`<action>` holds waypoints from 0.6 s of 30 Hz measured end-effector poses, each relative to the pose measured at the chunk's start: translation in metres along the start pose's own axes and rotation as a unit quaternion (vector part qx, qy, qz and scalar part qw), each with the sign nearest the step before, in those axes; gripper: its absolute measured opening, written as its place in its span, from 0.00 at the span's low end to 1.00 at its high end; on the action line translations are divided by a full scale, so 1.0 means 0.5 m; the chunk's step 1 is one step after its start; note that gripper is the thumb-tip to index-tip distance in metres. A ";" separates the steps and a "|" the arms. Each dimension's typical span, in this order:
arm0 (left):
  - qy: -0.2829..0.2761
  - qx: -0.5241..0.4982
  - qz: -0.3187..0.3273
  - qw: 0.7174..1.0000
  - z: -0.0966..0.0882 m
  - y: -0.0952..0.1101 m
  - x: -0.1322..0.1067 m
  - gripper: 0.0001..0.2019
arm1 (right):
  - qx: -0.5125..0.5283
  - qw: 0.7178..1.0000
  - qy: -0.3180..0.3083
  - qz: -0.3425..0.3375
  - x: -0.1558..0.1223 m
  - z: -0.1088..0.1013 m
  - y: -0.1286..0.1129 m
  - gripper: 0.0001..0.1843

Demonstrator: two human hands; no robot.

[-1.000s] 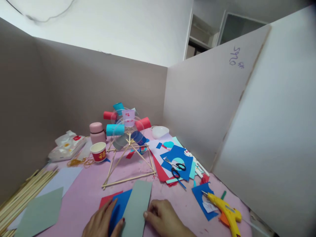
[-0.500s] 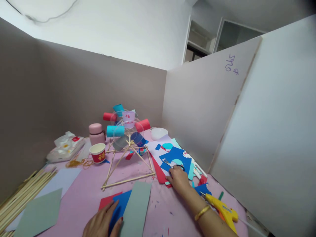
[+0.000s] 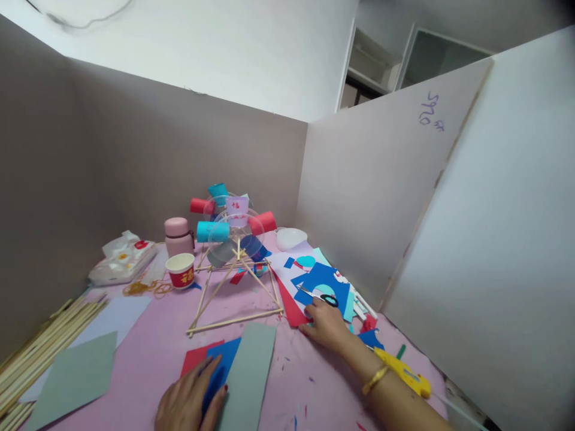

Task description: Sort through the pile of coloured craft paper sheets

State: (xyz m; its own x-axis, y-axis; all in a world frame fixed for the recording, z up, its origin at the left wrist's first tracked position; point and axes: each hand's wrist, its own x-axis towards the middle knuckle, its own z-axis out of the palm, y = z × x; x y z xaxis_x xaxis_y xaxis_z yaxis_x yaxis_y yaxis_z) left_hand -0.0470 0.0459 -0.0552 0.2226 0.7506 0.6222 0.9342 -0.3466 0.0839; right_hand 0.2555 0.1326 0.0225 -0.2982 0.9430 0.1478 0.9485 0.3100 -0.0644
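My left hand [image 3: 191, 398] lies flat with fingers spread on a blue sheet [image 3: 222, 368], beside a grey-green paper strip [image 3: 249, 377] at the near edge of the pink table. My right hand [image 3: 326, 323] reaches forward onto the pile of blue and red paper cut-outs [image 3: 321, 281], its fingers curled around the handles of the black-handled scissors [image 3: 321, 296]. A gold bangle sits on that wrist.
A stick-and-cup ferris wheel model [image 3: 233, 251] stands mid-table. A paper cup [image 3: 180, 270], pink bottle [image 3: 178, 236], tissue pack [image 3: 121, 263] and white bowl [image 3: 291, 238] sit behind. Wooden sticks [image 3: 40, 347] lie left; a yellow glue gun [image 3: 404, 374] right. Board walls enclose the table.
My right hand left the grey-green strip, reached forward to the paper pile and closed on the scissors. My left hand stayed on the blue sheet.
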 end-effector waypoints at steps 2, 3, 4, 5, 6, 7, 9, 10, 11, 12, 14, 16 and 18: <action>0.008 -0.011 -0.020 1.000 -0.002 0.007 0.003 0.21 | 0.002 1.000 -0.006 0.002 0.006 0.008 -0.004 0.13; 0.013 -0.017 -0.030 0.999 -0.002 0.010 0.004 0.21 | 0.003 1.000 -0.009 0.005 0.012 0.010 -0.003 0.12; 0.016 -0.024 -0.038 0.999 -0.003 0.012 0.006 0.20 | 0.003 1.000 -0.010 0.013 0.018 0.012 -0.001 0.12; 0.017 -0.031 -0.043 0.998 -0.003 0.014 0.007 0.20 | 0.004 1.000 -0.010 0.023 0.025 0.012 0.004 0.11; 0.016 -0.038 -0.047 0.998 -0.003 0.015 0.008 0.20 | 0.004 0.999 -0.007 0.036 0.030 0.010 0.009 0.11; 0.016 -0.045 -0.049 0.998 -0.004 0.016 0.008 0.20 | 0.005 0.999 -0.004 0.048 0.034 0.007 0.015 0.11; 0.012 -0.053 -0.056 0.997 -0.005 0.016 0.009 0.20 | 0.011 0.998 0.004 0.063 0.034 0.000 0.024 0.12; 0.007 -0.055 -0.060 0.997 -0.007 0.017 0.008 0.20 | 0.017 0.998 0.005 0.061 0.030 -0.004 0.026 0.12; 0.001 -0.056 -0.063 0.996 -0.008 0.018 0.008 0.20 | 0.027 0.998 0.004 0.052 0.024 -0.006 0.026 0.12; -0.003 -0.056 -0.065 0.996 -0.009 0.019 0.008 0.20 | 0.037 0.999 0.000 0.040 0.017 -0.007 0.024 0.12; -0.010 -0.055 -0.065 0.996 -0.010 0.022 0.008 0.20 | 0.061 0.998 -0.008 0.014 0.003 -0.006 0.016 0.13; -0.009 -0.054 -0.059 0.997 -0.011 0.024 0.009 0.21 | 0.085 0.996 -0.012 0.003 -0.005 0.000 0.009 0.13; -0.010 -0.050 -0.057 0.997 -0.011 0.025 0.009 0.21 | 0.114 0.993 -0.020 0.000 -0.002 0.009 0.008 0.10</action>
State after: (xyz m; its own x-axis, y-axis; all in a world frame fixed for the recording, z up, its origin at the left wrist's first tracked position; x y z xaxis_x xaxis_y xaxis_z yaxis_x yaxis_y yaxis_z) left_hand -0.0357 0.0417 -0.0469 0.1236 0.7984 0.5893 0.9217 -0.3125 0.2300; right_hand 0.2593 0.1334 0.0176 -0.3061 0.9459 0.1078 0.9011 0.3244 -0.2879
